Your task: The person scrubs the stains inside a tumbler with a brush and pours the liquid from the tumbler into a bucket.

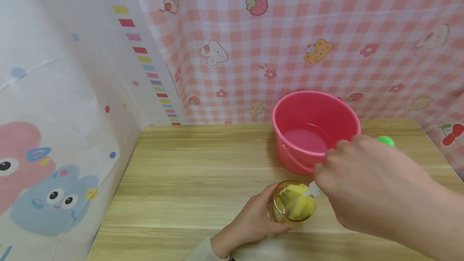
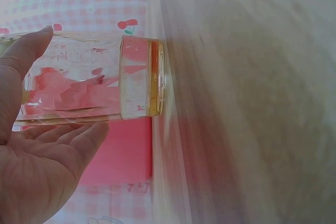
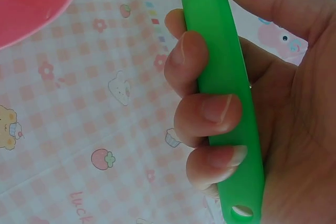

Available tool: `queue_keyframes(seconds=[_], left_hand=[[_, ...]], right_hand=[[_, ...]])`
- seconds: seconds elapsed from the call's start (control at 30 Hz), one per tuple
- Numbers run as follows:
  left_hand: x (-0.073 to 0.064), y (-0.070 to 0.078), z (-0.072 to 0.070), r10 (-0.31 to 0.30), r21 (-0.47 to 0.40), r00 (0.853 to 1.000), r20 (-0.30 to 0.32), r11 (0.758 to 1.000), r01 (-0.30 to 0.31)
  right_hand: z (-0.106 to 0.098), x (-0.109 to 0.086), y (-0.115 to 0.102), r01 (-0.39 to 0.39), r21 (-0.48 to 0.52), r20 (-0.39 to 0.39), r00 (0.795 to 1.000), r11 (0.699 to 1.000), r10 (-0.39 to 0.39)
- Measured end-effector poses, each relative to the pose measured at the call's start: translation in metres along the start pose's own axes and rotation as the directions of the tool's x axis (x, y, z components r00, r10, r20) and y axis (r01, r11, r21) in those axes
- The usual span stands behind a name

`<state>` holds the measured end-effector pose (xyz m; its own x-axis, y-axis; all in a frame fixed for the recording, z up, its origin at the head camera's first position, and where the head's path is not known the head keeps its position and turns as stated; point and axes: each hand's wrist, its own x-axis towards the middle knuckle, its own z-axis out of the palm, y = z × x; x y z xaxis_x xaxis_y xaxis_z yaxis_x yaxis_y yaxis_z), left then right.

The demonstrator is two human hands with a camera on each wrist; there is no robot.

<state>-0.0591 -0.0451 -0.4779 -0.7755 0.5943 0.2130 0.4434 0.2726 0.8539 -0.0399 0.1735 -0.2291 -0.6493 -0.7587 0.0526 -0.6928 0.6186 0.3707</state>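
Observation:
An amber-tinted glass point(image 2: 139, 77) stands upright with its base right at the tabletop. My left hand point(image 1: 255, 216) holds it from the side, thumb and fingers around its wall. The yellow sponge head point(image 1: 299, 204) of a cup brush sits in the mouth of the glass. In my right hand point(image 1: 373, 184) is the brush's green handle point(image 3: 223, 77), with the fingers wrapped around it, as the right wrist view shows. The head view has most of the handle hidden behind that hand. The lower part of the sponge is inside the glass.
Just behind the glass stands a pink bucket point(image 1: 286, 158), its handle hanging down at the front, with some clear liquid at the bottom. The wooden table point(image 1: 174, 188) meets a pink checked cloth point(image 1: 232, 79) at the back and a white printed sheet point(image 1: 72, 104) at the left.

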Motion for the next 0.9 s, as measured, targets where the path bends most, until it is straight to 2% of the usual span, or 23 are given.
queue_keyframes(seconds=[0.27,0.4,0.8,0.9], left_hand=[[0.0,-0.001,-0.001,0.037,0.007,0.999,-0.018,0.999,-0.037],[0.0,-0.001,0.0,0.033,0.001,0.999,-0.017,0.999,-0.033],[0.0,-0.001,0.002,0.013,0.02,1.0,-0.016,1.0,-0.013],[0.001,0.0,0.002,0.014,0.022,1.0,-0.012,1.0,-0.013]], right_hand=[[-0.007,0.007,0.0,0.014,-0.03,-0.046,0.999,0.999,-0.016],[-0.006,0.008,0.002,0.014,-0.022,-0.069,0.998,1.0,-0.016],[0.004,0.002,0.015,-0.087,0.051,-0.038,0.995,0.995,0.089],[0.004,-0.001,0.018,-0.101,0.049,-0.056,0.993,0.994,0.104]])
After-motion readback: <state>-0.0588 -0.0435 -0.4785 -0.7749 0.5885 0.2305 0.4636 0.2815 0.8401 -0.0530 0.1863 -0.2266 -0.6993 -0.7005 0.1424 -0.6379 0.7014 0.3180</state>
